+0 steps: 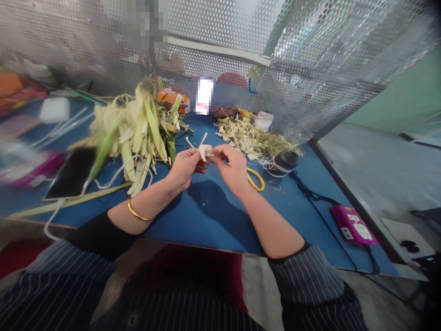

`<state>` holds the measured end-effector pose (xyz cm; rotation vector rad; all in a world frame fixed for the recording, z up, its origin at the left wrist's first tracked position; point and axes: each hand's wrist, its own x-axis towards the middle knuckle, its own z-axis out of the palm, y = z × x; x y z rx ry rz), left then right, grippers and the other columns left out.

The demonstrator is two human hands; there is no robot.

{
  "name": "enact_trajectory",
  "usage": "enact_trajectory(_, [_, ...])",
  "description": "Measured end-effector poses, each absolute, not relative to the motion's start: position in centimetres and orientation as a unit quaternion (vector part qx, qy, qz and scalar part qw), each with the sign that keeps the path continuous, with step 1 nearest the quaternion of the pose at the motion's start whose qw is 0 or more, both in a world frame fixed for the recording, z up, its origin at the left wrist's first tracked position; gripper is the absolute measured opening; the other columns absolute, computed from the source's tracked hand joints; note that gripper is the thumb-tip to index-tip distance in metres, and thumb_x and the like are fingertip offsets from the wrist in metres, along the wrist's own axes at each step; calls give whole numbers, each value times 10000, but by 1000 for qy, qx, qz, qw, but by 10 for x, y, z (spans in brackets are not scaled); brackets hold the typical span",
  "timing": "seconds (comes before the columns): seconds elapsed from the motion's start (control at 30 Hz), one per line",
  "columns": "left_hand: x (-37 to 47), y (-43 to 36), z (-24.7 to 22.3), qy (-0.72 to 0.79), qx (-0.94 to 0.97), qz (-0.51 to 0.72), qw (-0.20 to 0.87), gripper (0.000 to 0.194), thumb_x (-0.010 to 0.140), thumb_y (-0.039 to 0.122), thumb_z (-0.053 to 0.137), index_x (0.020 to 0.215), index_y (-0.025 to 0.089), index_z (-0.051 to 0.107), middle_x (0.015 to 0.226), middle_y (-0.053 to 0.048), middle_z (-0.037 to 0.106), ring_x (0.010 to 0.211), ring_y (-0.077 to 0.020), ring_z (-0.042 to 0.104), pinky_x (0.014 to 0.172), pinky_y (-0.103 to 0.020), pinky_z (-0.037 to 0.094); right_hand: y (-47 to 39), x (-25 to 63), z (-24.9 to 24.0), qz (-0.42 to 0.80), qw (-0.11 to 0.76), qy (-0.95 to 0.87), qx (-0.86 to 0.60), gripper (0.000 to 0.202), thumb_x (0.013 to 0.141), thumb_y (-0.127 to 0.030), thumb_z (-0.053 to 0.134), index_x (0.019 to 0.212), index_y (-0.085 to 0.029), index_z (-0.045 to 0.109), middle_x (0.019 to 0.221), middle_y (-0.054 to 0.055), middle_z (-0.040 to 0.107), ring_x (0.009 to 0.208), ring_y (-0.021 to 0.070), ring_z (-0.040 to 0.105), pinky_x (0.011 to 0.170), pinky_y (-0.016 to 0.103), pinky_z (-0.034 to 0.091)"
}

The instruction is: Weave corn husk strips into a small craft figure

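Observation:
Both hands meet over the middle of the blue table. A pale, curled strip of corn husk is pinched between them, with thin ends sticking out at the top. My left hand closes its fingers and thumb on the strip from the left. From the right, my right hand grips it, fingertips pressed together near its edge. A large heap of pale green corn husks lies left of my hands. Behind my right wrist shows the yellow loop handle of a tool, perhaps scissors.
Shredded husk scraps lie at the back right beside a black spool with white thread. A phone with a white cable rests at left. A magenta power box sits at right. Perforated metal mesh stands behind the table.

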<state>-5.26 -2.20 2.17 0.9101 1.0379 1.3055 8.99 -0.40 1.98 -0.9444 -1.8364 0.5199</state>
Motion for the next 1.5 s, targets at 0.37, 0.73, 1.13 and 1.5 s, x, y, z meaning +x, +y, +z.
enact_trajectory(0.37, [-52, -22, 18, 432, 405, 573, 566, 104, 677, 231, 694, 731, 145, 673, 674, -10, 631, 575, -79, 559, 484, -176, 440, -6, 88, 20, 224, 506, -721, -416, 53, 774, -174, 635, 740, -210, 615, 747, -9, 625, 674, 124, 555, 675, 278, 459])
enact_trajectory(0.73, [-53, -23, 18, 431, 514, 576, 468, 185, 738, 316, 674, 717, 134, 652, 639, -21, 628, 583, -103, 574, 544, -218, 478, -3, 91, 20, 245, 513, -714, -410, 109, 771, -108, 533, 770, -191, 604, 722, -17, 603, 659, 107, 523, 646, 252, 435])
enact_trajectory(1.13, [-52, -23, 21, 445, 389, 572, 569, 137, 707, 267, 673, 686, 142, 620, 604, -12, 618, 525, -93, 564, 492, -207, 459, -3, 91, 16, 148, 494, -761, -394, 50, 844, -220, 597, 797, -229, 609, 795, -1, 621, 749, 140, 564, 721, 285, 448])
enact_trajectory(1.5, [-50, -21, 17, 428, 389, 578, 576, 106, 686, 218, 679, 737, 133, 642, 665, -9, 619, 571, -85, 567, 494, -193, 466, -4, 91, 15, 161, 484, -761, -401, 73, 849, -189, 550, 797, -207, 596, 799, 9, 625, 767, 140, 575, 738, 287, 451])
